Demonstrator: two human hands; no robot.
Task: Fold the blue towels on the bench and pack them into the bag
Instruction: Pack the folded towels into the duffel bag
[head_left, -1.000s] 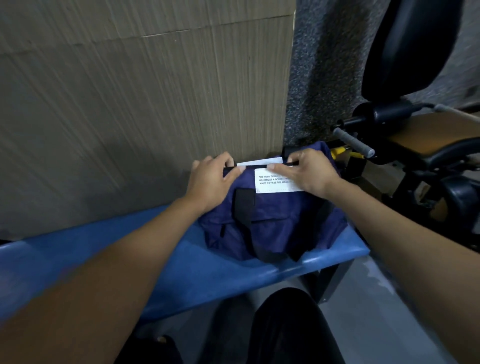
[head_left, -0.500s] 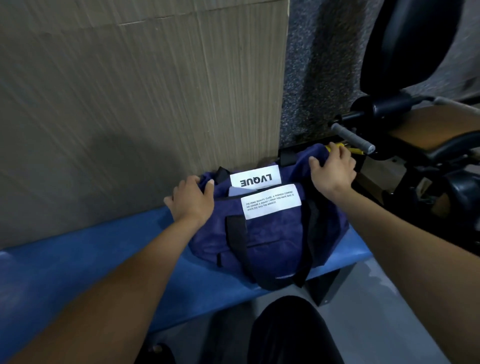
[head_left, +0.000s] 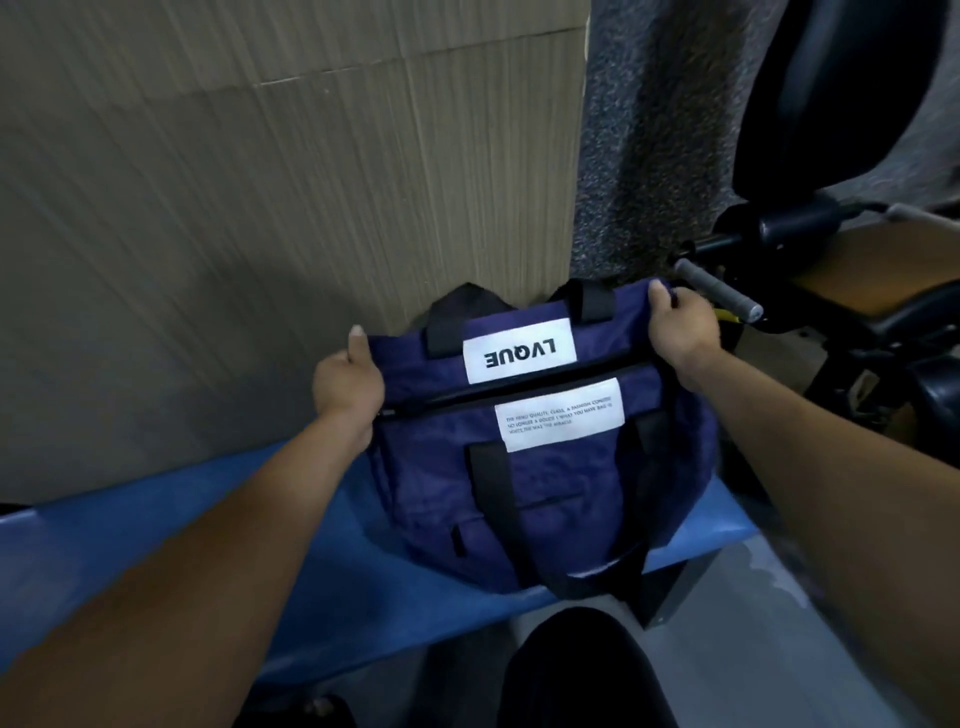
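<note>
Head view: the navy bag (head_left: 540, 467) sits centre frame on the blue surface (head_left: 322, 561), against the wall. The left hand (head_left: 348, 384) and the right hand (head_left: 680, 332) each have their grip clamped on an upper corner. The fabric looks soft, light and limp, best held at corners or black straps. The upper white label (head_left: 519, 351) reads "LVQUE", inverted; the lower label's (head_left: 558, 413) small print is unclear. No towels are visible.

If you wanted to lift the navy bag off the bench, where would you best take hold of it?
Probably the black strap looping down the bag's near face. Come from the front, fingers hooked under the loop; both hands only pinch the floppy top corners.
</note>
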